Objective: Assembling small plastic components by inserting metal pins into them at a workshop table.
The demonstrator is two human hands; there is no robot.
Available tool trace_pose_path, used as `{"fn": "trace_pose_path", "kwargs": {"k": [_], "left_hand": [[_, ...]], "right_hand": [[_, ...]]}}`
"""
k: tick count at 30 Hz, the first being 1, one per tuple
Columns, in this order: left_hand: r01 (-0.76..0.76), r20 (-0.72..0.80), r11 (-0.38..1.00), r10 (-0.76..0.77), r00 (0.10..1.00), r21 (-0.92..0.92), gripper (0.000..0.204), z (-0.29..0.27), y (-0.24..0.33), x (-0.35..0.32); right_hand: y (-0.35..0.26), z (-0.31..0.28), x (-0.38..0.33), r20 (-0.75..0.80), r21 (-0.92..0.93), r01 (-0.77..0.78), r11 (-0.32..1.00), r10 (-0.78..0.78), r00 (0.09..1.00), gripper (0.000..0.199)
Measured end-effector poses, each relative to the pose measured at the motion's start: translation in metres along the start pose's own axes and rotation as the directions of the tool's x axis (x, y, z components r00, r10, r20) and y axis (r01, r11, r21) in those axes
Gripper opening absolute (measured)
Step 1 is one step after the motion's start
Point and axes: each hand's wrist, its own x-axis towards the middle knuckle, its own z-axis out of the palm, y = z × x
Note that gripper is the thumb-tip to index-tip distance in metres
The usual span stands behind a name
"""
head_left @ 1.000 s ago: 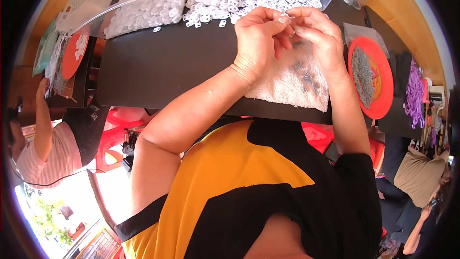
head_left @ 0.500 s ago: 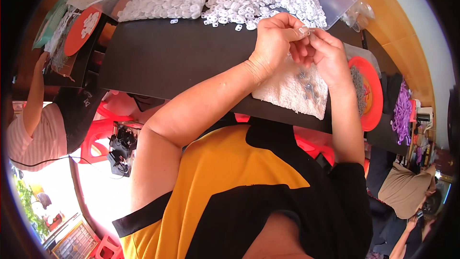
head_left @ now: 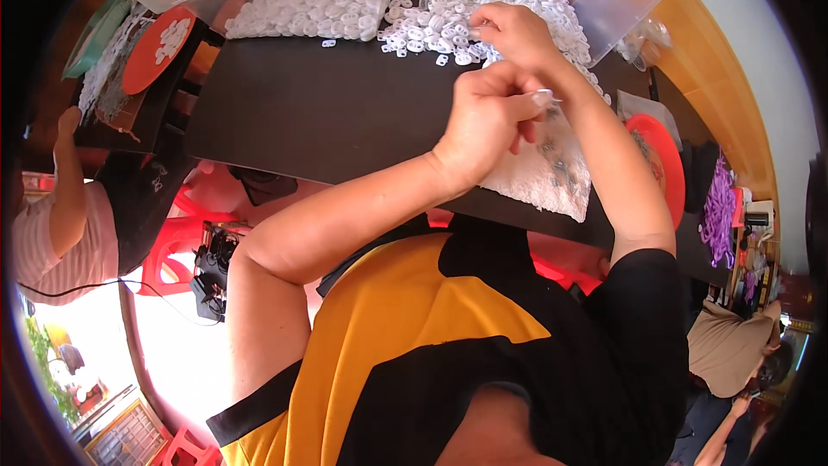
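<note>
My left hand [head_left: 487, 121] is raised over a cream towel [head_left: 539, 181], thumb and finger pinching a small white plastic piece [head_left: 543, 97]. A thin bit beside that piece is too small to make out. Farther ahead, my right hand [head_left: 517, 39] reaches over the left one to a heap of white oval pieces with two holes [head_left: 440, 30]. Its fingers are bent together at the heap's edge; what is between the tips is hard to tell. Small grey metal bits [head_left: 561, 164] lie on the towel, partly behind my right forearm.
A clear bin [head_left: 634, 4] lies behind the heap, and a bag of white pieces [head_left: 310, 4] stands left of it. An orange-red plate [head_left: 664, 164] is at the right, purple straps [head_left: 718, 211] beyond. Another person [head_left: 65, 233] works at the left near a red plate [head_left: 159, 50].
My hands have parted. The right one moved forward and left to the white heap; the left came slightly back with its small white piece.
</note>
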Motion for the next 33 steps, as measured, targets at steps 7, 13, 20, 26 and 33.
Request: {"fn": "trace_pose_path", "kwargs": {"k": [7,13,20,26,33], "left_hand": [[0.077,-0.135,0.997,-0.077,0.988,-0.009,0.004,-0.03,-0.013,-0.013],[0.03,-0.185,0.995,-0.047,0.982,-0.094,0.005,-0.034,-0.01,-0.012],[-0.163,-0.379,0.982,0.116,0.918,-0.095,0.011,-0.042,0.021,0.015],[-0.025,-0.339,0.978,-0.048,0.94,-0.208,0.022,-0.014,0.041,0.055],[0.092,-0.196,0.961,-0.146,0.97,-0.261,0.02,-0.015,0.018,0.065]], "right_hand": [[-0.014,0.005,0.01,0.063,0.014,0.007,1.0,-0.008,0.998,0.017],[-0.009,0.011,0.006,-0.068,0.024,0.025,0.999,-0.023,0.997,0.015],[-0.048,-0.041,-0.055,-0.011,0.743,-0.107,0.661,0.172,0.985,0.007],[-0.081,-0.028,-0.075,-0.01,0.901,-0.075,0.428,0.192,0.981,0.007],[-0.067,-0.033,-0.087,-0.05,0.849,-0.052,0.526,0.177,0.983,0.01]]}}
